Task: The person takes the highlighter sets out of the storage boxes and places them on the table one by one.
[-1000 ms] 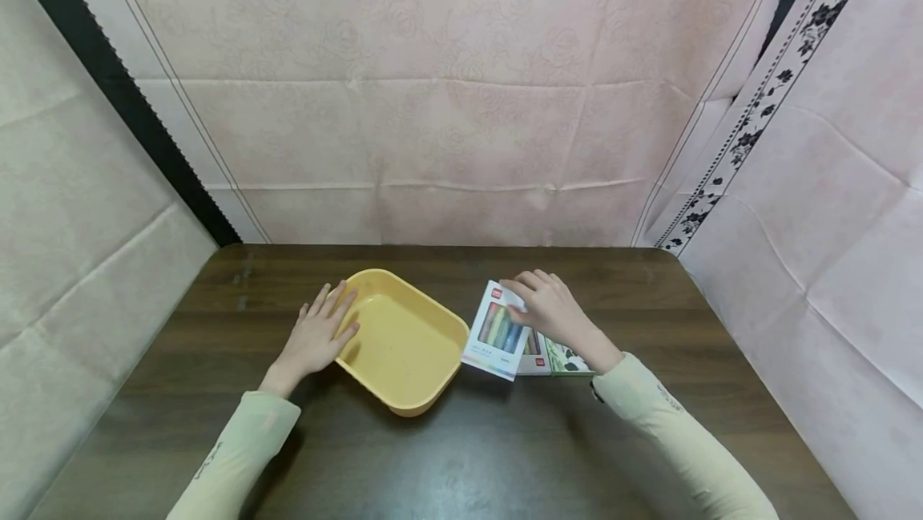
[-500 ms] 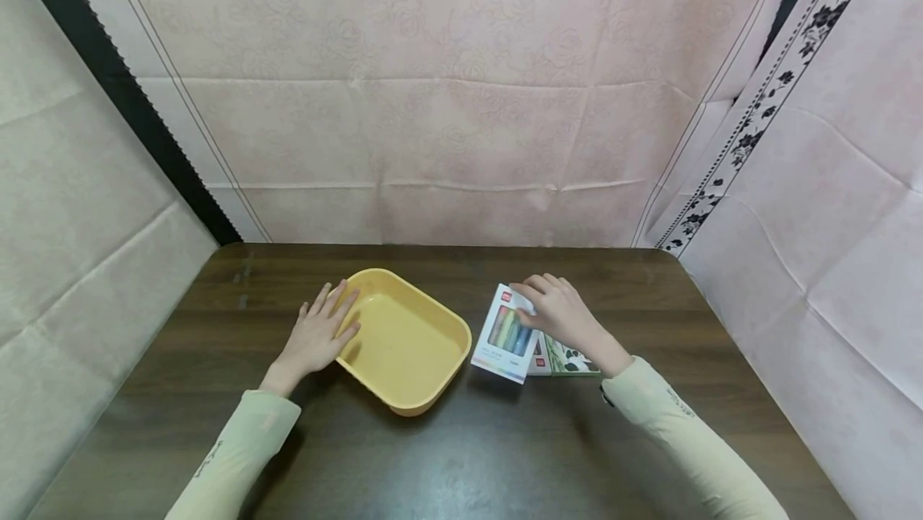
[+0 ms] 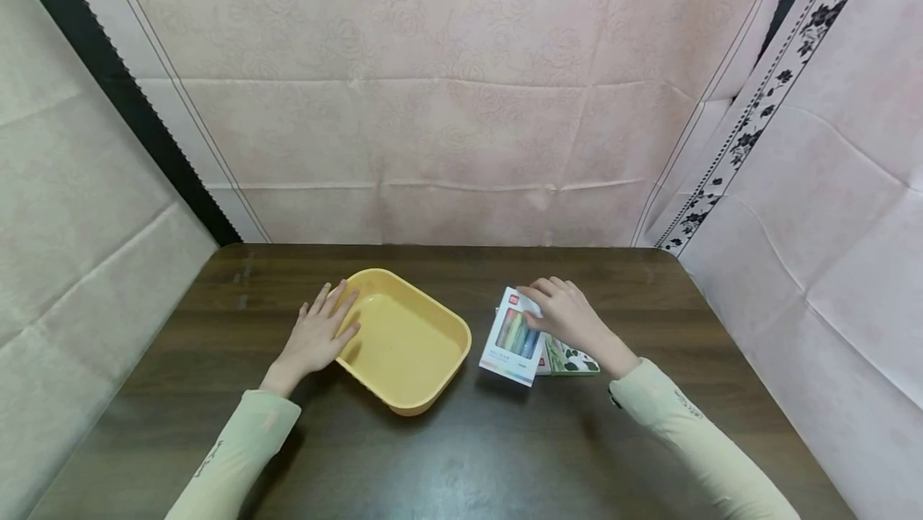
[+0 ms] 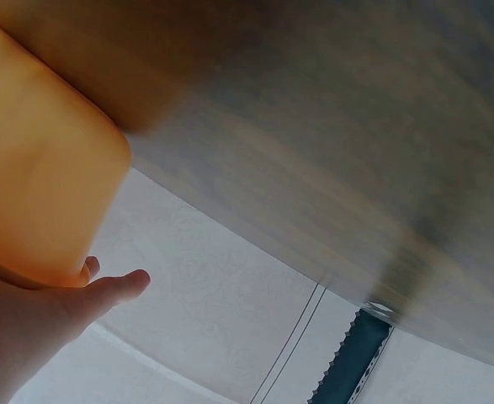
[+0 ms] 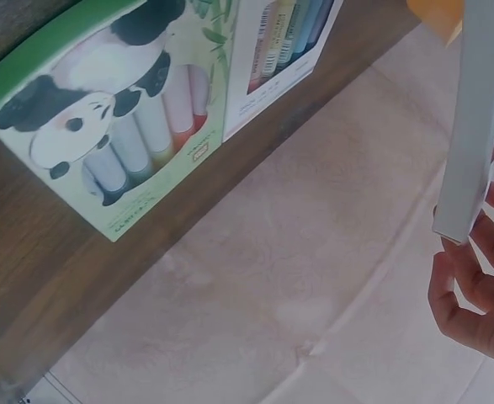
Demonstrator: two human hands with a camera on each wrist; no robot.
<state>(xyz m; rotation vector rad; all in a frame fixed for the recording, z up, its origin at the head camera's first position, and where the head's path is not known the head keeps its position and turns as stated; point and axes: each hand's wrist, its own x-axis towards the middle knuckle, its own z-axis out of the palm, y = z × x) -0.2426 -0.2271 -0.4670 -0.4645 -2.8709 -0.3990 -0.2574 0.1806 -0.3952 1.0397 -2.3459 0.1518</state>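
Observation:
My left hand (image 3: 312, 340) rests on the near-left rim of a yellow plastic basin (image 3: 404, 344), its fingers spread and straight over the edge. In the left wrist view, the basin's outer wall (image 4: 45, 160) shows beside the thumb. My right hand (image 3: 566, 316) pinches the upper right edge of a white box of coloured sticks (image 3: 512, 344), held tilted above the table. Its side edge (image 5: 474, 118) faces the right wrist camera. Below it, partly covered, are a green panda box (image 5: 103, 126) and another white box with labelled coloured sticks (image 5: 284, 50).
All of it is on a dark wooden table (image 3: 433, 464). Pale patterned cloth (image 3: 461, 143) hangs behind the table's far edge and along both sides. A gap of table lies between the basin and the boxes.
My right hand has shifted to the right with the white box, away from the basin's rim and further over the other boxes. The left hand and basin have stayed put.

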